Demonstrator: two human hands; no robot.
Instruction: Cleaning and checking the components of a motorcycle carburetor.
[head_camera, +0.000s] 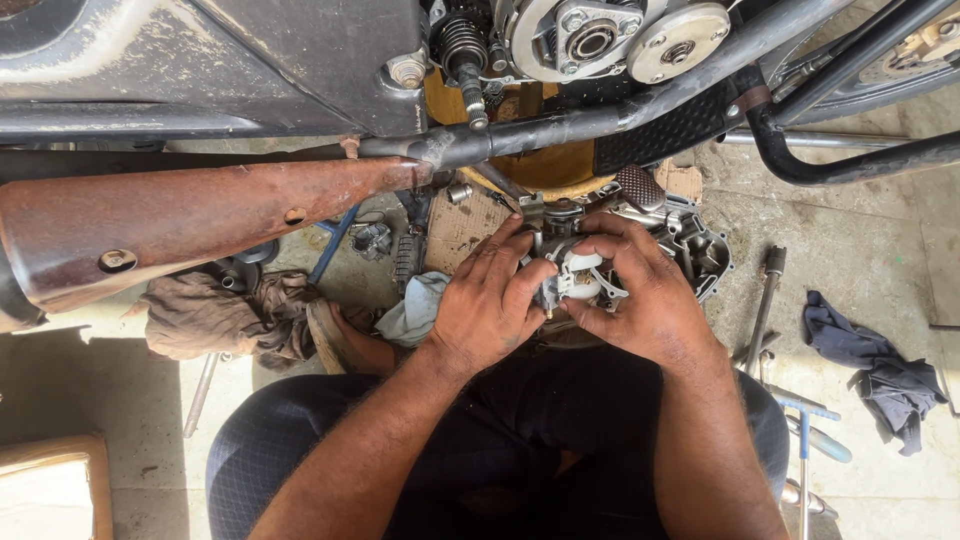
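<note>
- Head view, looking down: you sit on the floor (880, 250) w/ a small metal carburettor-like part (565, 280) held over your lap, both hands on it.
- L hand (487, 305): grip pressed together round the part's left side, fingers (520, 285) curled over its top edge.
- R hand (640, 295): grip pinching the part from the right; fingertips (590, 247) sit at the white plastic piece (582, 275) on its face, thumb below.
- Part sits between both palms, just in front of an open engine cover (700, 250) lying on the floor.
- Above: motorcycle underside fills the top – rusty exhaust pipe (190, 220) runs left, black frame tube (600, 120) crosses, exposed clutch assy (600, 40) at top centre, rubber footpeg (665, 130) beside it.
- Left of your hands: pale blue rag (415, 310) touching the L wrist area, brown cloth (220, 315) farther left.
- Right: dark blue rag (880, 370) on the floor, well apart from the hands; long metal tool (765, 300) between it and you; blue-handled tool (810, 430) near your R knee.
- Cardboard scrap (460, 225) lies just beyond the L hand.
</note>
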